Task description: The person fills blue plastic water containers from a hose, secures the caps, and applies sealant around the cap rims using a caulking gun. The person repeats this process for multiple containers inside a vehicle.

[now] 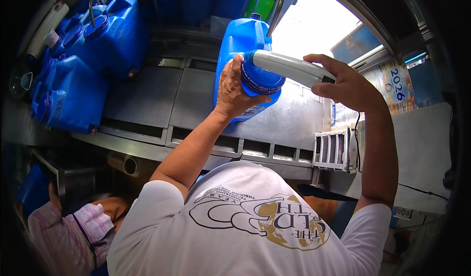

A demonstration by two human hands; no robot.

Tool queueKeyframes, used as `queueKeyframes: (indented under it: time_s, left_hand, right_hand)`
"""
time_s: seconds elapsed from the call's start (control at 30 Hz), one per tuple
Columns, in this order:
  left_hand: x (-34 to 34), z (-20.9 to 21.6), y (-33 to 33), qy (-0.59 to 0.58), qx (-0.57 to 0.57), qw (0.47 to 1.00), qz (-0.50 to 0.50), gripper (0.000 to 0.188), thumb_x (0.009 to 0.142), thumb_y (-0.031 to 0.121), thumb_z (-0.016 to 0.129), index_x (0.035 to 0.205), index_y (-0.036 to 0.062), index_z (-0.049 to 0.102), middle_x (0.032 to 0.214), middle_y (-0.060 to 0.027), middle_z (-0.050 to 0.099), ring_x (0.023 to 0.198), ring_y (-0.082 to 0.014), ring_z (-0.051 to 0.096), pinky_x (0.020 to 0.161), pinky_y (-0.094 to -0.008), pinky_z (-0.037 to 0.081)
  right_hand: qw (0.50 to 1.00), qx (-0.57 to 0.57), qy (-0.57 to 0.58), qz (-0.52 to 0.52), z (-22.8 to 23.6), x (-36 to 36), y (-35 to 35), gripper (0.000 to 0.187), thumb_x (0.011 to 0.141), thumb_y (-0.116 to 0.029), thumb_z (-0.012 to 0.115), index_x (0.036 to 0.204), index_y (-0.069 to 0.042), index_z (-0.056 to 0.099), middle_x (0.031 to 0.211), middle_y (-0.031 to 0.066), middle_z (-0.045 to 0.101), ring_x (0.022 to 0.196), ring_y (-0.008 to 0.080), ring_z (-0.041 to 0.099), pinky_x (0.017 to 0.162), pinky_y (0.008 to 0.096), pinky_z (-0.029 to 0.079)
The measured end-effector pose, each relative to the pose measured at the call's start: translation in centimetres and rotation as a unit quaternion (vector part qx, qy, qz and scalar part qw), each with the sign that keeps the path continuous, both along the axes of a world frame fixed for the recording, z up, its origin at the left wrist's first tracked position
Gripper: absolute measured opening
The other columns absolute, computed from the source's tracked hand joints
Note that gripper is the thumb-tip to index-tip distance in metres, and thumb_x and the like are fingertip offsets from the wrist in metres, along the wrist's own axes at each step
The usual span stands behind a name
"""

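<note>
A blue plastic water container (pixel 238 40) stands on the metal counter in front of me. My left hand (pixel 231 90) wraps round the near left side of its large round blue cap (pixel 265 78), thumb along the lower rim. A printed clear band circles the cap's edge. In my right hand (pixel 349 85) is a long white hair dryer (pixel 294 69), my fingers curled over its right end. Its other end lies over the cap's far edge; whether they touch I cannot tell. The palm hides part of the dryer.
Several blue containers (pixel 117 35) stand together at the left of the slatted metal counter (pixel 137 96). Metal pipes (pixel 278 8) come down behind my container. A white rack (pixel 335 151) and hanging dark cord (pixel 359 143) are at right. Another person (pixel 64 236) is at lower left.
</note>
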State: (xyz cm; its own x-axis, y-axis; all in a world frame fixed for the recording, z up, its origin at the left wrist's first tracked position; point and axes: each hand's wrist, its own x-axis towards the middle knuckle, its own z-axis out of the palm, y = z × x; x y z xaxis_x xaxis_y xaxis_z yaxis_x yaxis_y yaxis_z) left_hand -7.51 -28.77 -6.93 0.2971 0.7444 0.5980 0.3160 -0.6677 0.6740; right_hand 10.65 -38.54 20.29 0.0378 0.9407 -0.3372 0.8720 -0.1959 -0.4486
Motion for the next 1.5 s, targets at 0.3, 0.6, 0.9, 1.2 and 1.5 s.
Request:
queueKeyframes:
  time_s: [0.3, 0.6, 0.9, 1.2, 1.5]
  left_hand:
    - [-0.7, 0.0, 0.1, -0.012, -0.007, 1.0, -0.016, 0.145, 0.05, 0.056, 0.094, 0.157, 0.0188, 0.003, 0.147, -0.021, 0.037, 0.14, -0.0402, 0.034, 0.117, -0.0522, 0.027]
    - [-3.6, 0.8, 1.4, -0.035, -0.127, 0.98, -0.148, 0.109, 0.071, 0.019, 0.074, 0.159, 0.0204, 0.01, 0.151, -0.0181, 0.04, 0.143, -0.0363, 0.034, 0.119, -0.049, 0.03]
    - [-5.1, 0.8, -0.7, -0.062, -0.11, 0.979, -0.163, 0.095, 0.076, 0.004, 0.061, 0.159, 0.0152, 0.016, 0.153, -0.0164, 0.04, 0.144, -0.0333, 0.035, 0.12, -0.0465, 0.028]
    - [-5.3, 0.3, -2.9, -0.036, -0.029, 0.99, -0.136, 0.094, 0.074, 0.005, 0.068, 0.156, 0.014, 0.023, 0.147, -0.0151, 0.047, 0.14, -0.0367, 0.04, 0.116, -0.0548, 0.029]
    - [-5.5, 0.6, -5.6, 0.017, 0.024, 0.993, -0.111, 0.079, 0.07, 0.007, 0.075, 0.142, 0.0126, 0.043, 0.132, -0.0116, 0.058, 0.137, -0.0416, 0.041, 0.115, -0.0537, 0.031]
  right_hand:
    - [0.998, -0.053, 0.024, -0.036, 0.1, 0.5, -5.2, 0.078, 0.066, -0.024, 0.071, 0.142, -0.019, 0.052, 0.11, 0.0144, 0.063, 0.091, 0.0242, 0.063, 0.082, 0.0402, 0.054]
    - [0.902, 0.066, 0.356, -0.236, -9.6, 5.6, -16.4, 0.075, 0.075, -0.015, 0.068, 0.146, -0.007, 0.046, 0.094, 0.0028, 0.062, 0.061, 0.0036, 0.047, 0.055, 0.0196, 0.042]
    - [0.895, 0.058, 0.389, -0.21, -13.3, 5.3, -16.9, 0.07, 0.079, -0.011, 0.066, 0.146, -0.008, 0.047, 0.09, 0.0007, 0.058, 0.064, 0.0043, 0.047, 0.058, 0.0191, 0.04]
    - [0.883, 0.093, 0.406, -0.217, -14.2, 5.3, -16.7, 0.081, 0.076, -0.028, 0.072, 0.147, -0.004, 0.043, 0.099, 0.0119, 0.068, 0.06, 0.0028, 0.047, 0.054, 0.0195, 0.043]
    - [0.894, 0.081, 0.395, -0.195, -13.7, 4.3, -16.9, 0.077, 0.076, -0.024, 0.071, 0.146, -0.007, 0.045, 0.103, 0.0071, 0.065, 0.074, 0.0049, 0.053, 0.064, 0.0207, 0.046]
